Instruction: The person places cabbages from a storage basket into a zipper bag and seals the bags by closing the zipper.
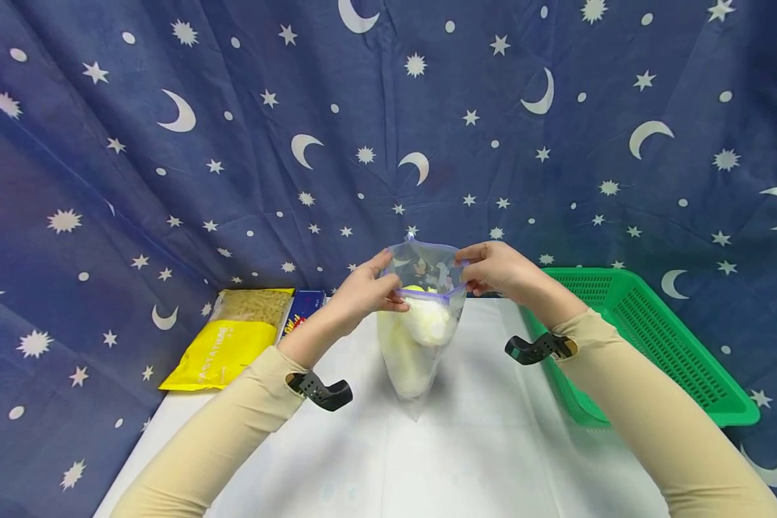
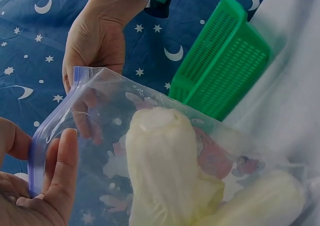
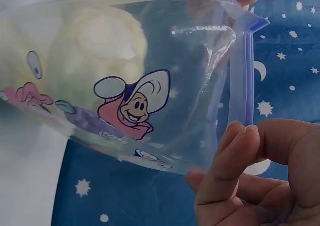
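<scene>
A clear zip bag (image 1: 450, 316) with a purple zip strip and printed cartoon figures hangs over the white table, its mouth spread and facing up. Inside it are two pale, whitish-yellow cabbages (image 2: 162, 156), the cut stem end of one turned toward the mouth. On the left side of the mouth, my left hand (image 1: 367, 290) pinches the rim between thumb and fingers. My right hand (image 1: 500, 270) pinches the opposite side of the rim. In the right wrist view, thumb and fingertips meet on the purple strip (image 3: 248, 81).
At the back left of the table (image 1: 466, 460) lies a yellow pasta bag (image 1: 233, 349), with a blue box (image 1: 304, 306) beside it. A green perforated basket (image 1: 670, 338) stands on the right, partly behind the right forearm. A blue star-and-moon curtain (image 1: 362, 93) hangs behind.
</scene>
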A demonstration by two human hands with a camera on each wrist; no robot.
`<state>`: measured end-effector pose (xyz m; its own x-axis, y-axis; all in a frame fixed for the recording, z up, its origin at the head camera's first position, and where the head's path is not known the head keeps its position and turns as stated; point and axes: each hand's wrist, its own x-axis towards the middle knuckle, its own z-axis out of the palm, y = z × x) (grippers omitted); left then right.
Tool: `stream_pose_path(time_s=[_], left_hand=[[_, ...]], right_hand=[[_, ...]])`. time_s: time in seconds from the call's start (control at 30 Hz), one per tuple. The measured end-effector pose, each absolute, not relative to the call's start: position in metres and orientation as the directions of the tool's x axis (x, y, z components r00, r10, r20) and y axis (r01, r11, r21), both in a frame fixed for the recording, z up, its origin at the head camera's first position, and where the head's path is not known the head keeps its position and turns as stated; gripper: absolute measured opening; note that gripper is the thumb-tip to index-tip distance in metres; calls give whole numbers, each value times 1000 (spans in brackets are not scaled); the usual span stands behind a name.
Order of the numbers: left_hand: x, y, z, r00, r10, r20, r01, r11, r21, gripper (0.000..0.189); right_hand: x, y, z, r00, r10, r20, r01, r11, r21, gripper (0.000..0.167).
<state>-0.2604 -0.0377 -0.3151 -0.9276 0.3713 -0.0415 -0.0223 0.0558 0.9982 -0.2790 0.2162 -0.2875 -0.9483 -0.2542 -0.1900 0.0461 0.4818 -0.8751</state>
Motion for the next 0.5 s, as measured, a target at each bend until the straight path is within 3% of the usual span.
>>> stream_pose_path(time_s=[0.5], left_hand=[[-261, -32, -308, -917, 397, -32, 10, 103, 995, 80]], right_hand=[[-277, 216, -265, -949, -251, -193, 30, 535, -844, 68]])
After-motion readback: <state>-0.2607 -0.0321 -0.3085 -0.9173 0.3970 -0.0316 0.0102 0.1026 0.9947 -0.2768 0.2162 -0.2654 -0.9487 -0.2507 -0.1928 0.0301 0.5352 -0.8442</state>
